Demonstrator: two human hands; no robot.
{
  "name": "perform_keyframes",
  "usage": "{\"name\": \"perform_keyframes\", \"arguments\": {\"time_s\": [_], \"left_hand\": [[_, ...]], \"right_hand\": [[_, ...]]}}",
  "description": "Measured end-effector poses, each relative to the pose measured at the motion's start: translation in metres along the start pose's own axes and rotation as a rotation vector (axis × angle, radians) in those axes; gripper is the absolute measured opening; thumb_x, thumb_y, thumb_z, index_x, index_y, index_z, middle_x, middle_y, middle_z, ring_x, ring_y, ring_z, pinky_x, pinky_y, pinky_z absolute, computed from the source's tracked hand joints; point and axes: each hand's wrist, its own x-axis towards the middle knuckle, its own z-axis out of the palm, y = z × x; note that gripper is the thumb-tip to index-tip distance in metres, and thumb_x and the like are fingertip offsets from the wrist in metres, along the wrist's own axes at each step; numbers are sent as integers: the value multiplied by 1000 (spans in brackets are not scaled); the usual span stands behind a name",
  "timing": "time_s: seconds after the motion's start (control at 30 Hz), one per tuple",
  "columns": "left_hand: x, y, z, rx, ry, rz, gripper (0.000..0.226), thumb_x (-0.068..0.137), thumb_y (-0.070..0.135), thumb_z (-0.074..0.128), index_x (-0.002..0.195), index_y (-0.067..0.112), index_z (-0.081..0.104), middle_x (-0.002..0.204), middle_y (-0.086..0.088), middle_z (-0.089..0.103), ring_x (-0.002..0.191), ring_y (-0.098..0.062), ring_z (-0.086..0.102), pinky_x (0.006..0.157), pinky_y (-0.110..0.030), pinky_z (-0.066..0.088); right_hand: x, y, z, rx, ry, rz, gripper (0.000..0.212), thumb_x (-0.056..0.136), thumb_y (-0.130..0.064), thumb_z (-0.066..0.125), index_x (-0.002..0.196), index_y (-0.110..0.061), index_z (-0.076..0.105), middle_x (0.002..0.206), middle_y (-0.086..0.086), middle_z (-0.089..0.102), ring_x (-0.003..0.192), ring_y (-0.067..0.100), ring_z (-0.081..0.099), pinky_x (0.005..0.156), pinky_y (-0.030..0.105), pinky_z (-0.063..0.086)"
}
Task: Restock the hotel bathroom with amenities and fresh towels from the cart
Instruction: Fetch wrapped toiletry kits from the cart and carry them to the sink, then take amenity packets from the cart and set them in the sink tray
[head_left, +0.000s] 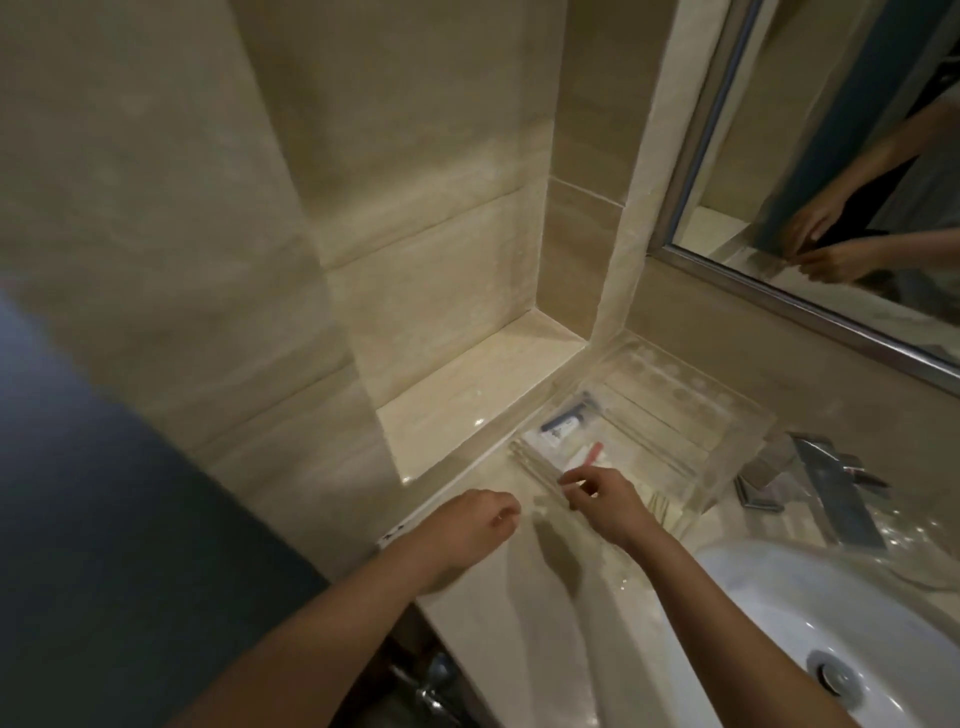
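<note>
Two bare forearms are seen reaching up from six o'clock onto the stone counter (545, 597). At eleven o'clock of them the left hand (470, 525) is rested on the counter with fingers curled under; whether anything is held in it cannot be told. Just beside it, at its three o'clock and apart from it, the right hand (605, 496) is placed at the seven o'clock corner of a clear tray (727, 410), where a thin pale sachet (569, 479) appears to be pinched between thumb and forefinger.

More wrapped amenities (558, 426) are laid flat in the tray's near end, at twelve o'clock of that hand. These are judged light, flimsy and slick in their film, best taken by an edge or corner with a fingertip pinch rather than from above. The tray looks rigid and could slide on polished stone if pushed.

At three o'clock of the tray a faucet (831, 488) is mounted, with the white basin (779, 597) at five o'clock.
</note>
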Motion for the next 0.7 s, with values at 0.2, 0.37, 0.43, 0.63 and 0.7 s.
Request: {"name": "perform_keyframes", "arguments": {"time_s": [0.2, 0.37, 0.43, 0.63, 0.7], "left_hand": [[-100, -29, -15, -106, -35, -93, 29, 96, 26, 43, 114, 13, 62, 115, -5, 62, 107, -21, 57, 94, -31, 44], [-208, -38, -22, -209, 18, -162, 33, 97, 30, 43, 121, 13, 58, 121, -3, 60, 112, -17, 55, 100, -33, 43], [-250, -47, -19, -185, 60, -198, 36, 97, 37, 41, 123, 18, 56, 126, -2, 58, 116, -16, 53, 102, -34, 41], [-369, -65, -16, -169, 152, -347, 40, 98, 39, 39, 128, 16, 52, 129, -3, 56, 117, -16, 52, 101, -31, 41], [-402, -68, -14, -177, 211, -430, 40, 98, 38, 39, 128, 16, 52, 129, -2, 57, 116, -17, 53, 99, -30, 41]], "right_hand": [[-59, -49, 40, -18, -172, -148, 13, 92, -18, 55, 100, -19, 65, 74, -3, 64, 60, 9, 59, 62, 22, 47], [-121, -97, 79, -104, -376, -322, 12, 93, -16, 53, 94, -22, 63, 77, -4, 65, 63, 8, 60, 59, 17, 44], [-147, -117, 95, -170, -456, -419, 15, 92, -16, 53, 88, -26, 62, 77, -10, 62, 68, 4, 58, 60, 15, 42], [-200, -174, 154, -305, -717, -625, 23, 93, -18, 54, 76, -29, 63, 70, -10, 61, 66, 0, 56, 70, 23, 46], [-209, -191, 177, -352, -795, -685, 18, 94, -19, 53, 82, -27, 63, 73, -8, 61, 67, 3, 57, 73, 27, 48]]}}
